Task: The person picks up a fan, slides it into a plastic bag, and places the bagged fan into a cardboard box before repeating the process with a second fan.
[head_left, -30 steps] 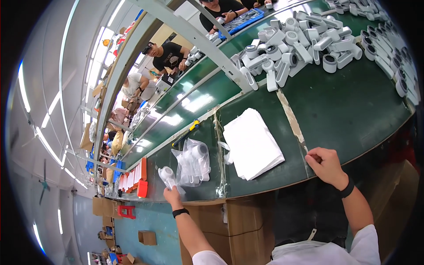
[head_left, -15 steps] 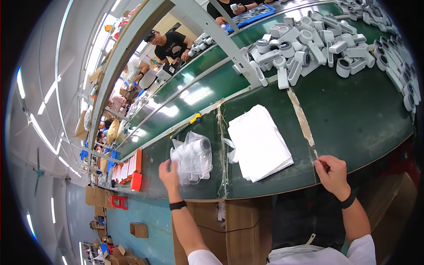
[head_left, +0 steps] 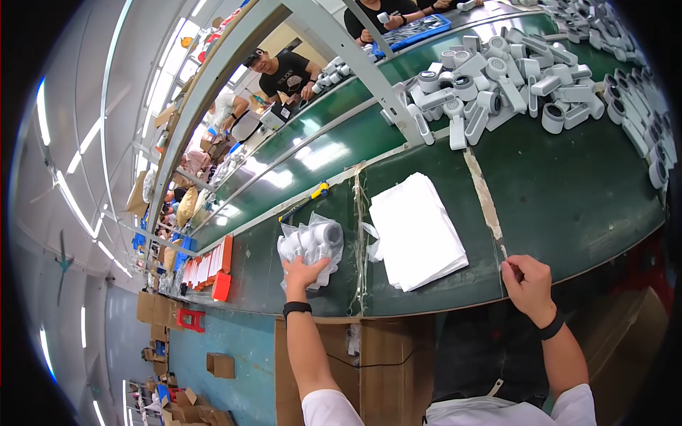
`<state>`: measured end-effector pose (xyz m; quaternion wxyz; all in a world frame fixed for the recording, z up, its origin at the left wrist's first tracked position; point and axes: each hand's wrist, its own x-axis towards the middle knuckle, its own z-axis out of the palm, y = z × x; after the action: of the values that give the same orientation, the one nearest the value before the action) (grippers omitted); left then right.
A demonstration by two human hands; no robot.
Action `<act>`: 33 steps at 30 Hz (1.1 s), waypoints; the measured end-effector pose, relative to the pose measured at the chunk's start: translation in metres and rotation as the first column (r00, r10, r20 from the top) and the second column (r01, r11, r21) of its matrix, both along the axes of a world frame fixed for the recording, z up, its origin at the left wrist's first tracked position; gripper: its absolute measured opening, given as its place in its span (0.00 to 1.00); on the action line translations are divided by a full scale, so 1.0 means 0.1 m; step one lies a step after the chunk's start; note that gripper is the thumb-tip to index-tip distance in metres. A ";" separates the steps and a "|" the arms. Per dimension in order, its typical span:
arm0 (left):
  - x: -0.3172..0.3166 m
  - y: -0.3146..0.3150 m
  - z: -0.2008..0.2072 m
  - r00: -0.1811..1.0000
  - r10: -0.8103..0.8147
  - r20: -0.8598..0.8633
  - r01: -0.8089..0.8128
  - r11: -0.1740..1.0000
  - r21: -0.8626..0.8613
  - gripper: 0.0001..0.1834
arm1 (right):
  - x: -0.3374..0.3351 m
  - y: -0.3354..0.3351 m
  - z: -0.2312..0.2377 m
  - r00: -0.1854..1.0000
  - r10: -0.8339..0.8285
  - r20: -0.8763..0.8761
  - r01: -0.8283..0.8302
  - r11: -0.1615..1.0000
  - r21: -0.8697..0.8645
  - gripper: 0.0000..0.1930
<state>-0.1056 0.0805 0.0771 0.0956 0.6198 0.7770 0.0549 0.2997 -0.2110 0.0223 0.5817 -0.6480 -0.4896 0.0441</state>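
My left hand lies with spread fingers against a clear plastic bag on the green table. Inside the bag are several white and grey handheld devices with round heads. My right hand is over the table's near edge, its fingers curled into a pinch. Whatever those fingers may hold is hidden. Between the hands lies a stack of white sheets or flat bags, with a crumpled scrap of clear plastic at its left side.
A heap of loose white and grey devices covers the far right. A yellow and black tool lies behind the bag. An orange box of papers stands at left. A metal post rises at the back, and co-workers sit beyond the green belt.
My left hand has moved right and slightly forward onto the bagged devices. My right hand remains pinched near the table edge. The whole view has shifted slightly.
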 end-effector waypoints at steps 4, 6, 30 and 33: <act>0.16 -0.05 0.01 0.995 0.004 -0.098 -0.001 0.999 0.034 0.51 | 0.03 0.00 -0.01 1.000 0.004 -0.006 -0.004 1.000 -0.003 0.02; 0.19 -0.06 0.01 0.994 -0.015 -0.104 0.021 0.998 0.055 0.51 | 0.04 -0.01 -0.01 1.000 0.003 -0.005 -0.003 1.000 -0.011 0.02; -0.08 -0.12 0.06 1.000 0.006 0.000 -0.006 0.999 0.033 0.35 | 0.17 0.05 -0.36 0.996 -0.092 0.015 0.093 0.985 -0.145 0.07; -0.08 -0.21 0.06 0.999 0.015 0.046 -0.020 0.993 0.115 0.33 | 0.25 0.05 -0.46 0.994 -0.107 0.013 0.107 0.982 -0.158 0.09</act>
<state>-0.1136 0.0597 0.0828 0.0766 0.6162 0.7755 0.1146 0.3244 -0.2057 -0.0237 0.5291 -0.7175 -0.4503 0.0501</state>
